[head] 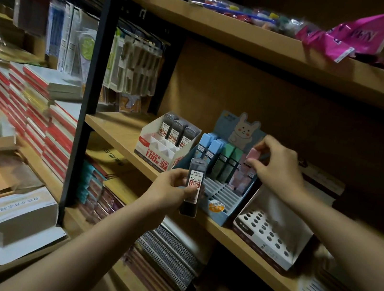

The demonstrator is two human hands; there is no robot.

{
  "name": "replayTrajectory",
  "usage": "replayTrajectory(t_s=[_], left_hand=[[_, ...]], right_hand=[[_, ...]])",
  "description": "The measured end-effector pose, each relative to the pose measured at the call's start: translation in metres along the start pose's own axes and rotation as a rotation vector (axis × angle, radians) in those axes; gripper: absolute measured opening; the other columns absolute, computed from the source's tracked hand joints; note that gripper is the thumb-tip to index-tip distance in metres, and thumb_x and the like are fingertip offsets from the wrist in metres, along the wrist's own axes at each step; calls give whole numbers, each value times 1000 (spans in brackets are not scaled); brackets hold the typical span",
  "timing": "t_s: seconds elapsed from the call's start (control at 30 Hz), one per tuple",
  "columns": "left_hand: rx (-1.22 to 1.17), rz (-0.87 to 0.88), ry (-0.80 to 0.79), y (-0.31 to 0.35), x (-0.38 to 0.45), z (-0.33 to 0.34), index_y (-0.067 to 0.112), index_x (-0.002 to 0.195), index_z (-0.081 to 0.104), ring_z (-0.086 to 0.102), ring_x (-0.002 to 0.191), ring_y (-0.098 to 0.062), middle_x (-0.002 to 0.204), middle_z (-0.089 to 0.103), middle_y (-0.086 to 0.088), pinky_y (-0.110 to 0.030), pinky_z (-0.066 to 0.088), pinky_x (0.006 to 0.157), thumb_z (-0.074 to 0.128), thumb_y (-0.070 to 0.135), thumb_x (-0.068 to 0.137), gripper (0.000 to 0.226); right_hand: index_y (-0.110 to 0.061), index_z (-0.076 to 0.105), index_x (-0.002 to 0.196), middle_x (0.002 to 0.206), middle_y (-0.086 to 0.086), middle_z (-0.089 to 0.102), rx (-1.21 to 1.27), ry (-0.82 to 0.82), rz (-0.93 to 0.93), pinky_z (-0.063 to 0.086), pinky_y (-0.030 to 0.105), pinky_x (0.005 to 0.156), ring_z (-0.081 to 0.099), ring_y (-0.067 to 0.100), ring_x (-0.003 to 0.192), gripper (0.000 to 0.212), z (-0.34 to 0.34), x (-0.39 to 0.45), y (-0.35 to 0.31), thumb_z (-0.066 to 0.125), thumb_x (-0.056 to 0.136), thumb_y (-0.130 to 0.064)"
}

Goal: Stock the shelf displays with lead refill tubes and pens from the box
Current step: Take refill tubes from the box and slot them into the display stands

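Two hands are working at the wooden shelf [118,128]. The left hand [171,188] is gripping a dark lead tube [194,186] upright, fingers curled round its lower half, just in front of the shelf edge. The right hand [276,167] is pinching the cap of a pink tube [252,156] between thumb and fingertips, the tube standing at the right end of the back row in the blue bunny display [222,195]. Blue tubes [209,147] and green tubes [227,159] are sitting to the left of it in that same row, while the front slots are showing bare dividers. A white display box [157,150] with three dark tubes [177,130] is standing just left of the blue one. A white tray with round holes [269,235] is sitting to the right, partly under the right forearm. An open white carton [20,221] is lying lower left, well apart from the shelf.
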State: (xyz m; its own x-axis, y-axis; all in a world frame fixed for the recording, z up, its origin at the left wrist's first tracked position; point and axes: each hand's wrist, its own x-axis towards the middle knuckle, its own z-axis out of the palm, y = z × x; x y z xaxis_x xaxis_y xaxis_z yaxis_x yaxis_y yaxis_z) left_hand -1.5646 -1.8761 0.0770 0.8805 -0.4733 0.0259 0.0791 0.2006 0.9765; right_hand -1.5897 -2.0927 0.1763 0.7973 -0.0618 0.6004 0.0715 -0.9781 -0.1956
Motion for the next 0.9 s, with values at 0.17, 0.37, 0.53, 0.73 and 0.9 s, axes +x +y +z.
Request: replayTrajectory(t_s=[0.17, 0.37, 0.53, 0.73, 0.9], left_hand=[[20, 12, 19, -2, 3, -5, 15, 120, 59, 65, 107, -29, 118, 65, -11, -54, 52, 93, 58, 6, 92, 29], [-34, 21, 55, -6, 9, -9, 19, 113, 60, 68, 95, -21, 115, 63, -11, -33, 59, 67, 58, 5, 92, 25], [-22, 40, 75, -9, 11, -9, 16, 118, 60, 68, 94, -21, 111, 64, -10, -29, 57, 64, 62, 5, 90, 30], [-64, 68, 117, -4, 8, -11, 13, 115, 61, 68, 96, -23, 106, 66, -9, -35, 59, 69, 61, 4, 90, 27], [-41, 121, 137, 4, 5, -16, 15, 124, 59, 65, 105, -29, 120, 61, -11, -43, 60, 76, 58, 8, 93, 32]], right_hand=[[-21, 57, 94, 89, -4, 60, -24, -29, 50, 37, 14, 61, 58, 12, 80, 24, 12, 1, 6, 77, 81, -14], [-15, 62, 98, 90, -1, 60, -15, -15, 99, 41, 19, 68, 57, 13, 82, 23, 23, 3, 9, 78, 80, -13], [-10, 65, 98, 96, 7, 62, -108, -25, 103, 50, 33, 74, 58, 21, 87, 23, 32, 4, 8, 79, 79, -12], [-8, 64, 111, 111, 12, 57, -241, -32, 101, 55, 39, 82, 59, 24, 94, 32, 30, 7, -4, 75, 84, -21], [-24, 57, 120, 97, -7, 58, 220, -63, 80, 51, 12, 61, 60, 5, 73, 34, 35, -5, -43, 68, 89, -31]])
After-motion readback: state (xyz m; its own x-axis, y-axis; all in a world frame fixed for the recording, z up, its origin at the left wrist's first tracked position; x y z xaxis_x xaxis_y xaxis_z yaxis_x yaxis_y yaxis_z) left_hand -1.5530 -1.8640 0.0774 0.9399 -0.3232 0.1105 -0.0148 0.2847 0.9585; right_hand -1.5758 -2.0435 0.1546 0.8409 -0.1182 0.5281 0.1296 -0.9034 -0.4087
